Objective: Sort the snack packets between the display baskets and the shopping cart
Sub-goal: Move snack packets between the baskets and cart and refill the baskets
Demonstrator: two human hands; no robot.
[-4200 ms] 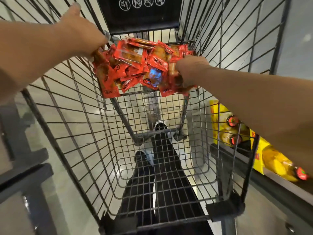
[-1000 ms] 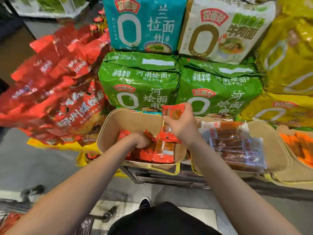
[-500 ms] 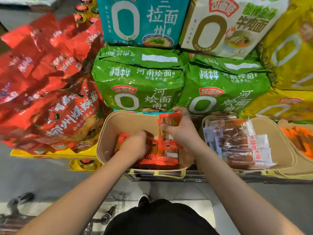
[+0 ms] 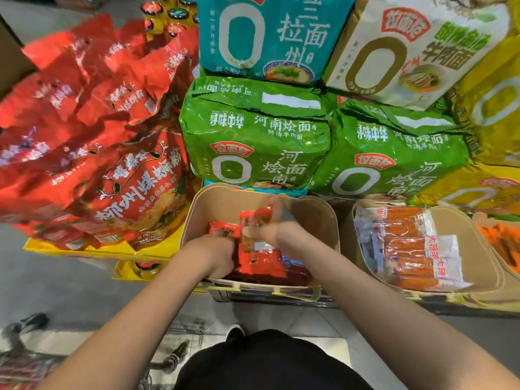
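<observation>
A tan display basket [image 4: 222,201] stands at centre, holding several red snack packets [image 4: 260,263]. Both my hands are down inside it. My left hand [image 4: 213,256] is curled among the packets at the basket's left side. My right hand [image 4: 270,235] is blurred with motion and holds one red packet [image 4: 254,220] standing on end above the pile. A second tan basket [image 4: 464,229] to the right holds orange stick snacks in clear and white wrappers [image 4: 408,249]. Part of the shopping cart [image 4: 25,364] shows at the lower left.
Big noodle bags are stacked behind the baskets: green ones [image 4: 253,142], a teal one [image 4: 267,35], a white one [image 4: 416,46], yellow ones [image 4: 492,108]. Red bags [image 4: 92,136] pile up at the left. A third basket with orange snacks [image 4: 503,243] sits at the far right.
4.2 s ago both hands gripped a bundle of red packets over the cart. In the last second my right hand has lowered its packet toward the pile in the basket.
</observation>
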